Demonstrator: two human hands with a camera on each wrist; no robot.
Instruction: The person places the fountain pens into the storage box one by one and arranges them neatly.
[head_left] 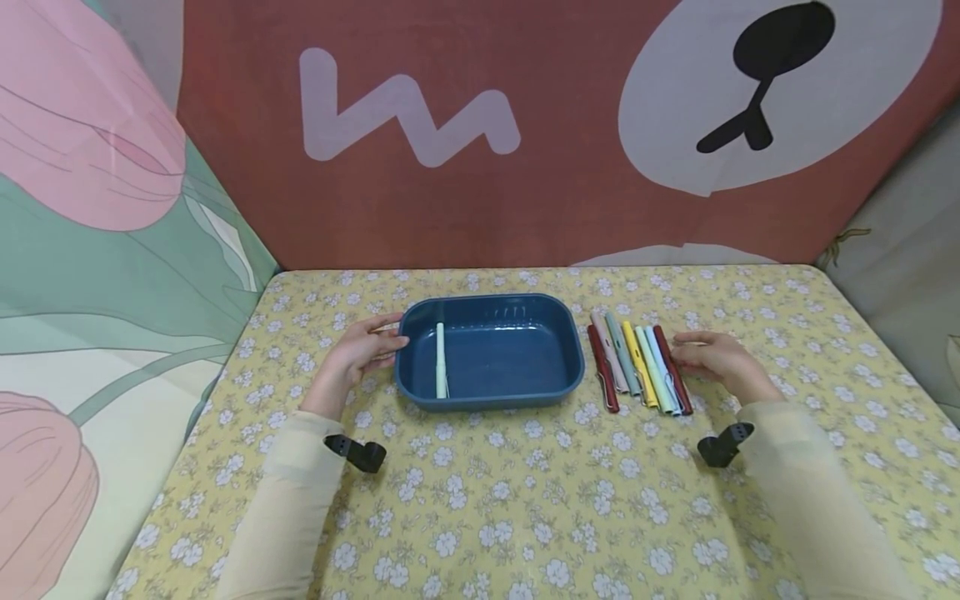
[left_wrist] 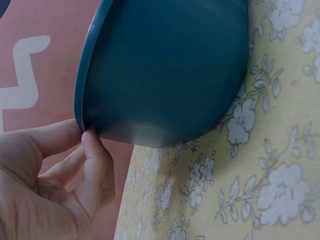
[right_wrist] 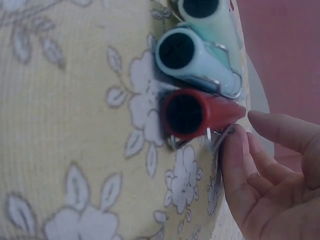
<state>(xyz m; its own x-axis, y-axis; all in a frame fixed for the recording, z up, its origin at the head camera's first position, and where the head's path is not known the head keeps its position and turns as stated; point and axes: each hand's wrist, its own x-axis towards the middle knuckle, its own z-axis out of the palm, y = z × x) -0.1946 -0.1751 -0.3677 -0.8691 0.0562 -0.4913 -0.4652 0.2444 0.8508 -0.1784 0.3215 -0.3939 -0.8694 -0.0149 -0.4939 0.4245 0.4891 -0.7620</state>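
Note:
A dark blue rectangular tray (head_left: pixel 490 404) stands on the table, a pale green pen (head_left: pixel 441 362) lying inside near its left end. My left hand (head_left: pixel 365 348) pinches the tray's left rim between thumb and fingers; the left wrist view shows the tray wall (left_wrist: pixel 165 75) close up. To the right of the tray lies a row of several clip pens, among them a yellow pen (head_left: pixel 640 362). The dark red pen (head_left: pixel 672 368) ends the row on the right. Beside it is my right hand (head_left: pixel 716 360), thumb and forefinger apart around the red pen's (right_wrist: pixel 185 114) far end; contact is unclear.
A yellow floral cloth (head_left: pixel 495 517) covers the table. Behind the far edge rises a red-brown printed backdrop (head_left: pixel 465 217). Another dark red pen (head_left: pixel 603 371) is at the row's left end, close to the tray. Each wrist wears a small black camera (head_left: pixel 723 446).

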